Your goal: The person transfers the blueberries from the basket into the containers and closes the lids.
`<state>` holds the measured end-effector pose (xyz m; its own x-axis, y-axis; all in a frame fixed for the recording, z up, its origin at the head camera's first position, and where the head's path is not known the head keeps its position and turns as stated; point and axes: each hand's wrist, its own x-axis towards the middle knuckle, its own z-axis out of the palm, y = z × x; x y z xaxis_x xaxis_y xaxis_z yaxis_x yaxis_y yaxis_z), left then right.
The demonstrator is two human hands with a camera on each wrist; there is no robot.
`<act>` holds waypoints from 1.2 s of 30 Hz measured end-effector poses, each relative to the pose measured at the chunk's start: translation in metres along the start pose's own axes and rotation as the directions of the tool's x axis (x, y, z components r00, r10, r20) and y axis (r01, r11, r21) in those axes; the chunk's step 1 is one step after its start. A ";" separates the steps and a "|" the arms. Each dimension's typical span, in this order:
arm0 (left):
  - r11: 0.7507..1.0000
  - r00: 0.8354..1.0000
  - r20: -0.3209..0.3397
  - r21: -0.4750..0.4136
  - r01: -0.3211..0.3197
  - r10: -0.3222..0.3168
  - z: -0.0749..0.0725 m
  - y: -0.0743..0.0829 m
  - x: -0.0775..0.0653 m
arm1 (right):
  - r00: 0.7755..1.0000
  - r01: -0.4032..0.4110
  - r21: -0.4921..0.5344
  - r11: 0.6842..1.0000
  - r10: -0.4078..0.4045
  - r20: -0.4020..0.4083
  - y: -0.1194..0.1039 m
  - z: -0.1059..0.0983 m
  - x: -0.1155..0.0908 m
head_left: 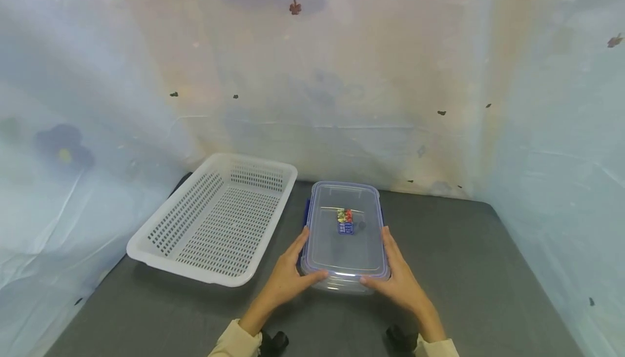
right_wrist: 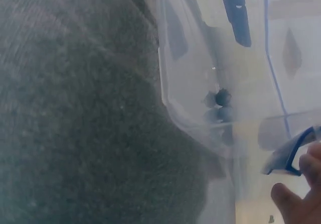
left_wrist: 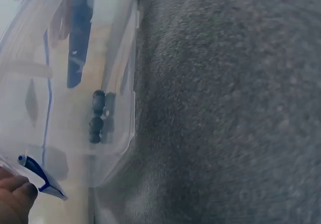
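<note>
A clear plastic food container (head_left: 342, 286) with a blue-rimmed see-through lid (head_left: 337, 254) sits in front of me. A small colourful label (head_left: 345, 221) is on the lid. My left hand (head_left: 287, 276) holds the container's left near corner, fingers along the side and thumb at the front edge. On the right near corner my right hand (head_left: 401, 280) grips in the mirrored way. Blue-edged clip flaps show near the digits, one flap (left_wrist: 42, 179) in the left wrist view, another flap (right_wrist: 291, 153) in the right. Dark rounded shapes show at the clear walls; I cannot tell what they are.
A white perforated basket (head_left: 227, 221) stands left of the container on the dark grey table (head_left: 454, 270). Behind the table and at both sides hangs a pale patterned sheet (head_left: 342, 75).
</note>
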<state>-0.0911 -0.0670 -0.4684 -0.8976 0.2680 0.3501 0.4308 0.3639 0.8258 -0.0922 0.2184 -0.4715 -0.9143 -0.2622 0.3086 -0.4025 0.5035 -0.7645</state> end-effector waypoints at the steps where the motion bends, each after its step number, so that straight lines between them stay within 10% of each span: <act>1: 1.000 1.000 -0.004 -0.011 -0.002 0.002 0.000 0.000 0.000 | 1.000 0.009 -0.004 1.000 -0.009 -0.002 0.001 0.000 -0.001; 25: 0.998 0.999 0.007 -0.035 0.047 -0.047 0.000 -0.006 -0.005 | 0.999 -0.031 -0.004 1.000 0.031 -0.027 0.004 0.009 -0.007; 36: 0.998 0.999 0.035 -0.063 0.015 -0.013 0.006 -0.016 0.016 | 0.999 -0.042 -0.029 0.999 0.043 0.018 0.008 -0.004 0.005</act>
<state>-0.1119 -0.0633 -0.4783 -0.8992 0.2941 0.3240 0.4106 0.3113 0.8571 -0.1005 0.2249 -0.4737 -0.9298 -0.2550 0.2654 -0.3645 0.5381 -0.7600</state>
